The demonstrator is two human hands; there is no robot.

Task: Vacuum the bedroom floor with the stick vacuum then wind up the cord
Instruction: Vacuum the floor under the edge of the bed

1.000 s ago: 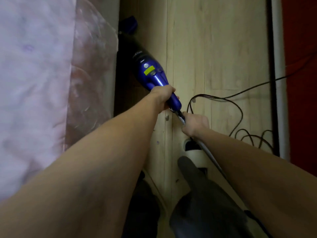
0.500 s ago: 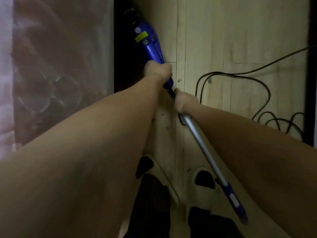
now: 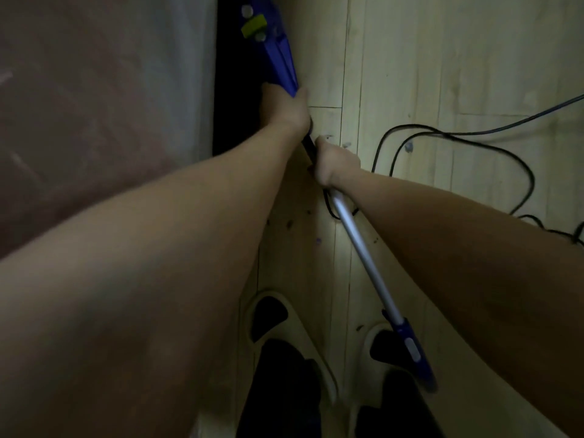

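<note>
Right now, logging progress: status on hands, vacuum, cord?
Left hand grips the blue vacuum body; right hand grips the silver shaft. Black cord loose on the wood floor, unwound.

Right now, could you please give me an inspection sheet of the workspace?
Surface: pale wood floor, small dark specks near the pole.
Job's things: blue vacuum pointing into the dark gap beside the bed; its silver pole runs back to a blue handle end.
Clutter: nothing seen besides the cord.
Hands: left hand grips the vacuum body; right hand grips the pole's upper end.
Cables: black cord loose in loops on the floor to the right, not wound.
Surroundings: bed on the left; two pale slippers on the person's feet below.
</note>
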